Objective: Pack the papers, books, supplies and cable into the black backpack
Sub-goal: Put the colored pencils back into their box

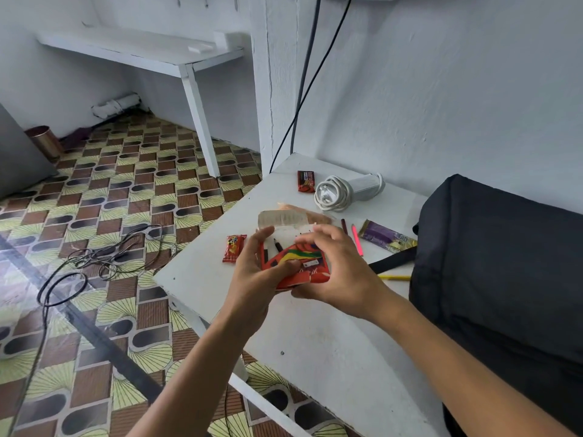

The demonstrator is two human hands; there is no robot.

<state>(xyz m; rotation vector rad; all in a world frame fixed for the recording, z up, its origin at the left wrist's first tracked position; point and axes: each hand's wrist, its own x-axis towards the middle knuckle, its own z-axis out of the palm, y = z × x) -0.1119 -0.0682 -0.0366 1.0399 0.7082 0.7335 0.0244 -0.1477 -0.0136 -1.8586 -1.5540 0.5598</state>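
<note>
left hand (252, 272): fingers curled round red pencil box (295, 266) | right hand (337, 266): fingers curled, pinching box's right edge | black backpack (504, 263): right of right-hand fingers | white cable (334, 192): beyond fingertips

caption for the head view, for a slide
Both hands hold a red pouch over the white table, beside the black backpack.

Red pencil box (295, 266) up off the white table (315, 335), flap open, dark pen tips poking out.
Black backpack (504, 263) slumped on the right; coiled white cable (334, 192) by the wall, pink pen (357, 240) and yellow pencil (394, 277) loose beside the bag.
</note>
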